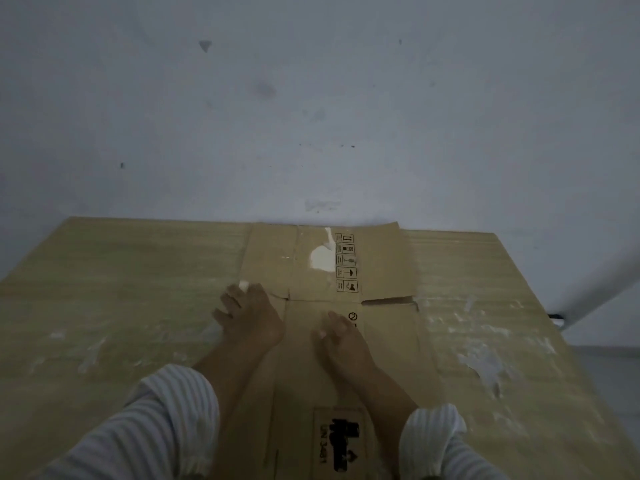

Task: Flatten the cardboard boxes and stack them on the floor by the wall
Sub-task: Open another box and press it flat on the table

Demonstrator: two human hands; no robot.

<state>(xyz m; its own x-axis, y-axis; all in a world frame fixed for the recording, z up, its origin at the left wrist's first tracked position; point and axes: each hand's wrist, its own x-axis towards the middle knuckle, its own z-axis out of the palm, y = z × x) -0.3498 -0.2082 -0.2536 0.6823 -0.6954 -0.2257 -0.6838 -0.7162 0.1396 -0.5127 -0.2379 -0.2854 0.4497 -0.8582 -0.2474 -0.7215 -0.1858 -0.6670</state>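
A pale grey, scuffed wall [311, 98] stands behind a light wooden tabletop [121, 289] marked with white smears. On it lies a brown corrugated cardboard box [381, 271], pressed flat, with its far flap edge against the wall and a column of black handling symbols [346, 261] printed on it. The left hand [249, 318] sits at the left edge of the box with fingers bent and spread, though whether it grips that edge cannot be determined; the right hand [343, 337] rests palm-down on the middle panel, fingers relaxed and holding nothing.
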